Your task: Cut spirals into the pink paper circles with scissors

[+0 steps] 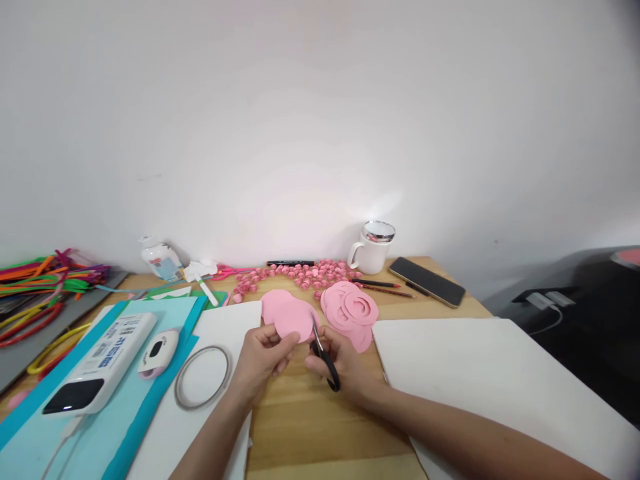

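My left hand [261, 359] pinches the lower edge of a pink foam sheet piece [287, 313] held just above the wooden table [310, 420]. My right hand [345, 367] grips black-handled scissors [323, 350], whose blades point up into the pink piece's right edge. Just to the right lies a pile of pink spiral-cut foam circles [350, 310]. Behind them, several small pink rolled foam roses [295, 275] are scattered toward the wall.
A white mug [371, 249], a phone [427, 281] and pencils [383, 287] lie at the back right. White sheets [490, 380], blue sheets [30, 440], a power bank [97, 363], a tape ring [203, 375], a glue bottle [160, 259] and pipe cleaners [40, 283] lie around.
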Demonstrator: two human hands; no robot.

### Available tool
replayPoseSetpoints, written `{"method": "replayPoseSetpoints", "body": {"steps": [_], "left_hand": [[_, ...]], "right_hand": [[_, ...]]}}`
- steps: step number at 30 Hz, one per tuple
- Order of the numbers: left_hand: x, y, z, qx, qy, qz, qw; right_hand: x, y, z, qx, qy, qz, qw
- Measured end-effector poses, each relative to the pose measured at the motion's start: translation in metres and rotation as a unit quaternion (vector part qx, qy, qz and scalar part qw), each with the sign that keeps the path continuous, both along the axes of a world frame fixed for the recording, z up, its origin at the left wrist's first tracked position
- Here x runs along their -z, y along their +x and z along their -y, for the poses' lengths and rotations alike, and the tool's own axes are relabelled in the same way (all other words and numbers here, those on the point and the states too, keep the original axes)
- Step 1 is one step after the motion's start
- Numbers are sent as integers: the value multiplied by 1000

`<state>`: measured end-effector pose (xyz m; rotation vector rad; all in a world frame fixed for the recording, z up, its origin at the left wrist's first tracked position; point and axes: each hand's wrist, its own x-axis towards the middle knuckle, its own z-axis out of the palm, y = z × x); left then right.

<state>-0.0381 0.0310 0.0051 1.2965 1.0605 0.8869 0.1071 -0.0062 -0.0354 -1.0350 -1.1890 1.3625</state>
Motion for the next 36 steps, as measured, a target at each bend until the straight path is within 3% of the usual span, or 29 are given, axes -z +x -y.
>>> {"method": "replayPoseSetpoints", "body": {"steps": [17,26,32,36], "left_hand": [[0,-2,-1,-30,29,5,999],[0,2,3,21,-29,35,999],[4,3,2,-26,-14,30,999],[3,3,3,-17,-11,-2,1000]], "right_hand": [[0,0,2,-8,-25,-12,1000],[4,1,2,-35,-12,-19,999],[10,0,2,-50,-22,-21,998],[4,0,2,-43,11,-17,999]]}}
